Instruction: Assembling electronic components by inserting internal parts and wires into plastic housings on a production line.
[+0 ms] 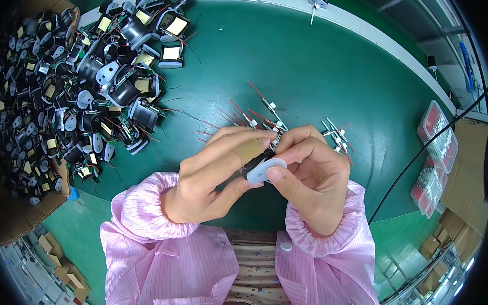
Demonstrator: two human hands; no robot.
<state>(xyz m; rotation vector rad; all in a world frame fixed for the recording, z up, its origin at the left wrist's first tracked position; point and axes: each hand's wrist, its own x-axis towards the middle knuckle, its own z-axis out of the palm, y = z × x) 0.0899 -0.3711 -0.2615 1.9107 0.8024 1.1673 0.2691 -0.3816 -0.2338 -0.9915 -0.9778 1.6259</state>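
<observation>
Many black spools point(126, 92) heaped at left; left hand point(209, 170), fingers clamped on a pale-ended spool point(258, 173), near centre, above green table point(233, 51); right hand point(316, 176) pinches its pale end; red-wired parts point(338, 139) lie beyond.

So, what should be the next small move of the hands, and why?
Perhaps turn the black part with a pale grey oval end plate slightly with the right hand, while the left hand steadies it: both hands hold it, and they cover much of its black body.
</observation>
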